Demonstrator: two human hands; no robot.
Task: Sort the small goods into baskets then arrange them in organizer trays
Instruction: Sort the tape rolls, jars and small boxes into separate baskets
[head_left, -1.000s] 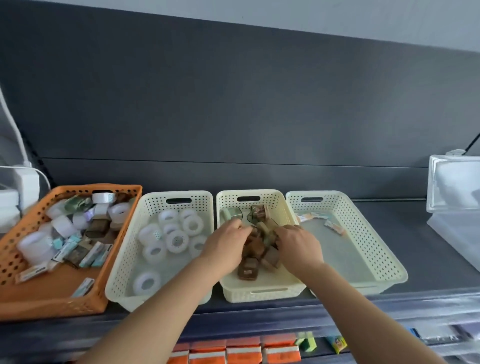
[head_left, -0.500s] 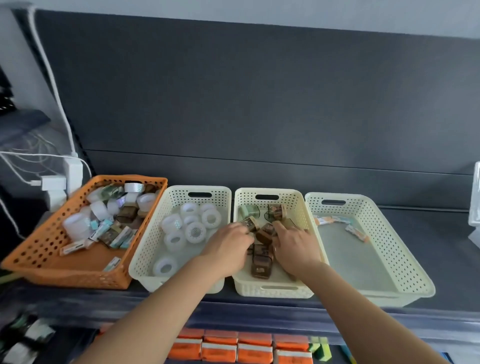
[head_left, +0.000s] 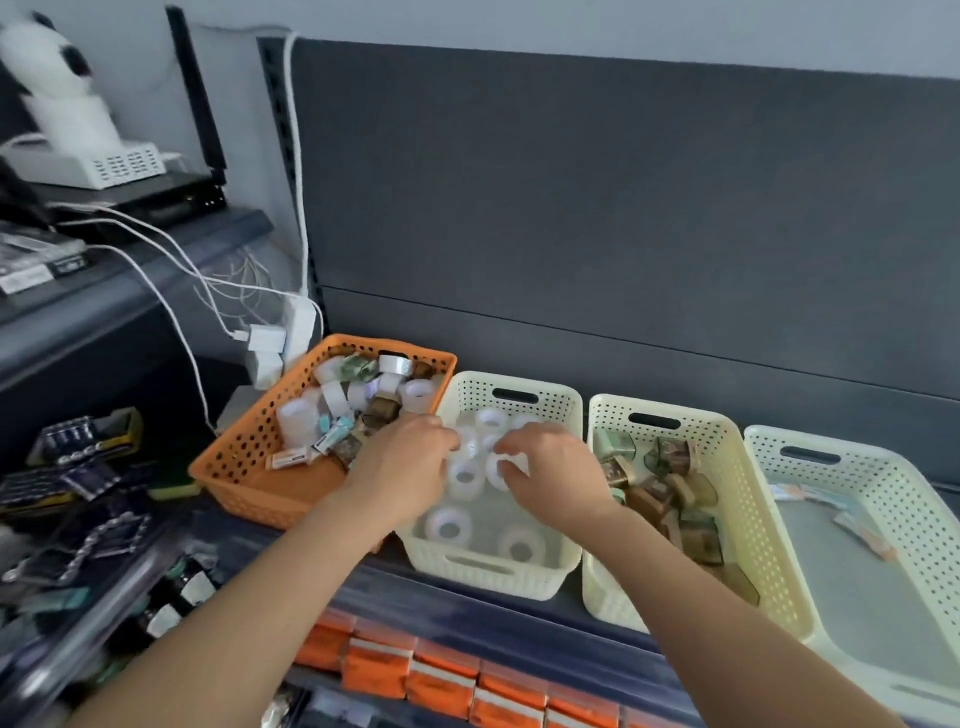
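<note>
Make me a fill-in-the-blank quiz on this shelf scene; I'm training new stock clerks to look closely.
1. The left hand and right hand are both over the cream perforated plastic basket holding ____ tape rolls.
2. Unsorted mixed goods lie in the ____ perforated plastic basket.
3. Brown and green patterned rolls fill the ____ cream basket of the three.

Missing words: white; orange; middle.

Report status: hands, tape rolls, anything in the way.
Left hand and right hand over white tape rolls in leftmost cream basket. Fingers curled, grip unclear. Nothing blocking.
</note>
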